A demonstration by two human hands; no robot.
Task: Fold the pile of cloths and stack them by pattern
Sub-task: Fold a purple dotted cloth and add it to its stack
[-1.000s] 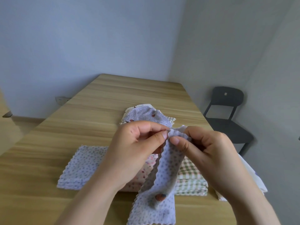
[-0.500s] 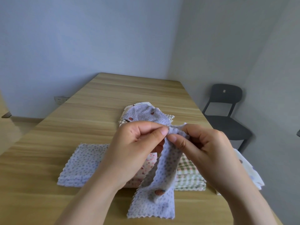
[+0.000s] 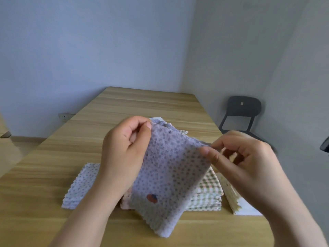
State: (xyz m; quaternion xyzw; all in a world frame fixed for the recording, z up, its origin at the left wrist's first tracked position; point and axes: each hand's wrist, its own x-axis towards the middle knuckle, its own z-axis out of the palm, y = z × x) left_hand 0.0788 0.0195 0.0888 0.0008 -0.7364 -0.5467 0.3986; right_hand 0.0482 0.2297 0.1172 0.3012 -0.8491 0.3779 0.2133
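A lilac dotted cloth (image 3: 169, 168) with a red motif near its lower edge hangs spread above the table. My left hand (image 3: 124, 150) pinches its upper left corner and my right hand (image 3: 236, 157) pinches its upper right corner. Beneath it lie folded stacks: a lilac dotted stack (image 3: 81, 186) on the left, a pink stack (image 3: 125, 202) mostly hidden behind my left arm, a green checked stack (image 3: 206, 193) on the right, and a cream stack (image 3: 231, 198) at the far right. Behind the held cloth, an edge of the unfolded pile (image 3: 178, 130) shows.
The wooden table (image 3: 142, 107) runs away to the far wall. A dark chair (image 3: 242, 113) stands on the floor to the right of the table. A wall socket (image 3: 65, 115) sits low on the left wall.
My hands have drawn apart, each holding a top corner, and the lilac cloth has gone from a narrow bunched strip to a spread sheet. Its lower edge has lifted off the table.
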